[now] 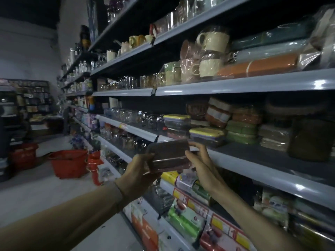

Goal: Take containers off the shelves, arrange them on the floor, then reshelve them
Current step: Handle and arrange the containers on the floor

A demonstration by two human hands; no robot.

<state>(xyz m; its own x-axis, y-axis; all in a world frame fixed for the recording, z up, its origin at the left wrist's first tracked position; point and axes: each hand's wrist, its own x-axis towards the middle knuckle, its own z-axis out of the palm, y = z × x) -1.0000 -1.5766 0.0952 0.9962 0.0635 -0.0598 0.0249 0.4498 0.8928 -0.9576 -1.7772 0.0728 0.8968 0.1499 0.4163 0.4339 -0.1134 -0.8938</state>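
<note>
Evidently a dark container (168,156) hangs between both hands, just in front of the shelf (253,160) edge and near the yellow-lidded boxes (206,134). The left hand (139,171) grips its left end, fingers curled round it; the right hand (201,167) pinches the other end. Off the shelf or back on, I cannot tell; I judge off. If so, the next move is lowering it level to the floor (45,187).
</note>
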